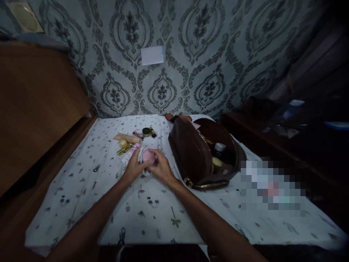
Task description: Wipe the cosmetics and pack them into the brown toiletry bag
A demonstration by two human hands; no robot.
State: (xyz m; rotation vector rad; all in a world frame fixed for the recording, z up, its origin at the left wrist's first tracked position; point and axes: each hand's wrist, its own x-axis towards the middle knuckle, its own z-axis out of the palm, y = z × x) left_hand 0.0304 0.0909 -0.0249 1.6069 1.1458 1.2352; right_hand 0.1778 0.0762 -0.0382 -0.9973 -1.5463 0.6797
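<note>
Between my two hands is a small pink round item (148, 155) with something white and loose around its left side; its exact kind is not clear. My left hand (133, 166) closes on it from the left, thumb against its lower edge. From the right, my right hand (164, 168) curls its fingers round it. Just beyond lie a beige tube (127, 138), a small yellow-lidded jar (123, 143), a gold tube (124, 149) and a pink-capped tube (135, 146). A dark round tin (146, 131) and a small dark bottle (153, 132) sit farther back.
Right of my hands stands an unzipped brown leather bag (188, 153), holding a white-capped dark bottle (219, 148) and a yellowish item (217, 162). A patterned white cloth (81, 203) covers the table. A wooden cabinet (38, 105) borders the left. Something blurred out lies at right.
</note>
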